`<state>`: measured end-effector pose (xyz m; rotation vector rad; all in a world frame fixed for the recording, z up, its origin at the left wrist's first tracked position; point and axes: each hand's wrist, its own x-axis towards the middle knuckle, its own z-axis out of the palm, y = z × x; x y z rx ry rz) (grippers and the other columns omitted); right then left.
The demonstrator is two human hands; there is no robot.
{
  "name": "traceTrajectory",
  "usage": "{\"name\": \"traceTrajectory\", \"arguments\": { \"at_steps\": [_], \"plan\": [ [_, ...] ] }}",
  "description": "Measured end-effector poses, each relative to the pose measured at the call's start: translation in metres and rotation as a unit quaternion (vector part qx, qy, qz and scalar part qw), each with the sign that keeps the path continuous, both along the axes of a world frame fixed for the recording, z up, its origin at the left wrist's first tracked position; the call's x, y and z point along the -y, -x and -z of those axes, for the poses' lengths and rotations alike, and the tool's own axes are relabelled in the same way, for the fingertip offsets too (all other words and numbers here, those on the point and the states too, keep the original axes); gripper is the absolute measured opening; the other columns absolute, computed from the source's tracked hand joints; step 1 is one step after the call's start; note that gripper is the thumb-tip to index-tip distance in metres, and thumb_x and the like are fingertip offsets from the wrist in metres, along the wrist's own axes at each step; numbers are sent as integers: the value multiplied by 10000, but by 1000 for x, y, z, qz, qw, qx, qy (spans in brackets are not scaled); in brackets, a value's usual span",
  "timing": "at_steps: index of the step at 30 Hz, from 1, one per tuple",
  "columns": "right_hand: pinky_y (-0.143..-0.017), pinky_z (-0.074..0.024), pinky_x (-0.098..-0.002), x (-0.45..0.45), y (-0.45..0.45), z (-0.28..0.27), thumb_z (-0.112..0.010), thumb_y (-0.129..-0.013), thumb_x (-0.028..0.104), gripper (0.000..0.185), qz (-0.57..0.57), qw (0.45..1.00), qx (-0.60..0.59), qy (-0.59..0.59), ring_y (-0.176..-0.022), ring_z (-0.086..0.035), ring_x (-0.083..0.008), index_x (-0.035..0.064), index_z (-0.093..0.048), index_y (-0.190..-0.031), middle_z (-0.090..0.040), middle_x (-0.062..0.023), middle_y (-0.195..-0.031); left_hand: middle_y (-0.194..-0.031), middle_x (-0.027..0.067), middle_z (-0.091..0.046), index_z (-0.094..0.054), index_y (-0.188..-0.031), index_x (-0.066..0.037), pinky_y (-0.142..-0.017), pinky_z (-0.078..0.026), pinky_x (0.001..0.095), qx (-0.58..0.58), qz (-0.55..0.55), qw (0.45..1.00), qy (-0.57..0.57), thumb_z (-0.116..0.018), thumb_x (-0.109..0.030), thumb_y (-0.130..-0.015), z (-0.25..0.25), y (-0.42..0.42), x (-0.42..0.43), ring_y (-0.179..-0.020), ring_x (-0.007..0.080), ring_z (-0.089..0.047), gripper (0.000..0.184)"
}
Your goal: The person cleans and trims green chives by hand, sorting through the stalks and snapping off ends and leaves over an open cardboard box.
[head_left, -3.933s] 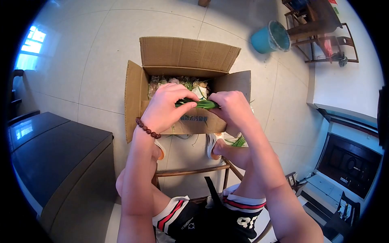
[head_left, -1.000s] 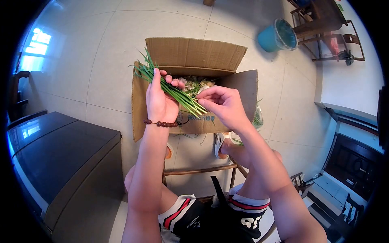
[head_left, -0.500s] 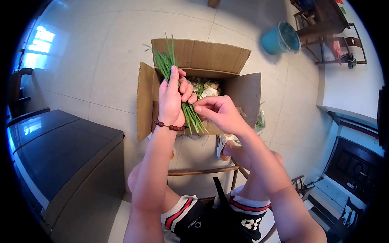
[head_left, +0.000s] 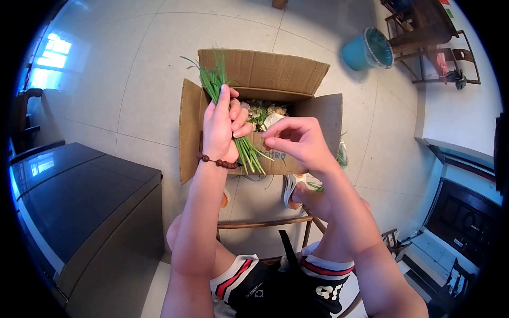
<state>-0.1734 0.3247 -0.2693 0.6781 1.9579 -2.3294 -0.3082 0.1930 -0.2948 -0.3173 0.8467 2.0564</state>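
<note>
A bunch of long green chives is wrapped in the fingers of my left hand, leaves pointing up and away, pale stem ends pointing down toward me. A string of dark brown beads circles that wrist. My right hand is just right of the stems, thumb and forefinger pinched together and apart from the bunch. Whether anything tiny sits in that pinch I cannot make out. Both hands are over an open cardboard box, which has plant scraps and pale litter inside.
A dark glossy cabinet stands at left. Toward the upper right are a blue bucket with a plastic liner and wooden furniture. A plastic bag with greens lies right of the box. My sandalled foot is close to the box's near side.
My right hand has drawn away from the stems, slightly right and up. My left hand, still gripping the chives, has shifted a little left. Blue print on the box now shows.
</note>
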Motion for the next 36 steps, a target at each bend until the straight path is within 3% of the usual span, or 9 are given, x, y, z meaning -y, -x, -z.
{"name": "traceTrajectory", "arguments": {
  "at_steps": [18, 19, 20, 22, 23, 26, 29, 32, 36],
  "plan": [
    [-720, -521, -238, -69, -26, 4, -729, -858, 19, 85, -137, 989, 29, -45, -771, -650, -83, 14, -733, -943, -709, -15, -822, -625, -59, -351, -533, -960, -109, -390, -221, 200, -53, -52, 996, 58, -507, -335, -1062, 0, 16, 11, -471, 33, -281, 249],
    [-825, -535, -296, -73, -26, 5, -725, -876, 73, 138, -127, 985, 90, -75, -903, -670, -143, 16, -737, -1001, -719, -74, -1036, -626, -59, -354, -532, -957, -109, -392, -223, 201, -66, -47, 994, 68, -505, -329, -1064, -2, 17, 11, -469, 34, -284, 246],
    [-825, -535, -296, -71, -24, 8, -725, -876, 73, 138, -126, 985, 90, -75, -903, -670, -143, 16, -737, -1001, -719, -74, -1036, -626, -59, -354, -532, -957, -109, -392, -223, 201, -67, -47, 994, 68, -505, -329, -1064, -5, 15, 10, -469, 34, -284, 246],
    [-959, -502, -363, -55, -14, 12, -751, -876, 171, 278, -126, 958, -43, -253, -1088, -635, -218, 31, -724, -1114, -624, -128, -1307, -634, -56, -366, -525, -949, -106, -395, -229, 200, -82, -3, 996, 36, -499, -309, -1068, -6, 7, 4, -471, 37, -292, 237],
    [-1042, -450, -398, -46, -10, 6, -788, -850, 260, 452, -129, 973, 13, -193, -1215, -570, -260, 65, -678, -1243, -496, -144, -1466, -644, -48, -377, -521, -965, -97, -411, -256, 201, -111, 12, 993, 25, -495, -283, -1071, -5, 1, 0, -483, 41, -313, 216],
    [-1023, -464, -372, -11, 0, 10, -835, -809, 232, 695, -135, 990, -9, 30, -1209, -571, -215, 41, -502, -1388, -562, -100, -1349, -640, -32, -400, -501, -983, -63, -424, -324, 236, -104, 30, 994, -20, -521, -252, -1062, -8, -18, -11, -488, 64, -376, 205],
    [-898, -493, -338, 16, 1, 25, -814, -793, 116, 505, -94, 995, -31, 6, -1017, -582, -138, 41, -495, -1176, -553, -37, -1026, -663, -26, -450, -537, -1017, -45, -515, -403, 256, -140, 58, 988, -35, -563, -208, -1043, -8, -31, -15, -566, 72, -431, 168],
    [-808, -488, -293, 19, 4, 15, -777, -807, 84, 475, -82, 982, 27, 170, -884, -571, -110, 37, -485, -1179, -562, -47, -985, -692, -17, -505, -557, -1013, -30, -573, -437, 258, -234, 84, 969, 7, -572, -196, -1038, -2, -34, -13, -610, 75, -482, 168],
    [-693, -476, -266, 18, 0, 24, -755, -848, 132, 392, -91, 980, 145, 101, -750, -558, -92, 22, -516, -1139, -584, -47, -905, -717, -3, -554, -568, -1049, -7, -649, -481, 268, -326, 89, 941, -2, -569, -180, -1038, 2, -32, -15, -661, 96, -547, 173]
  ]
}}
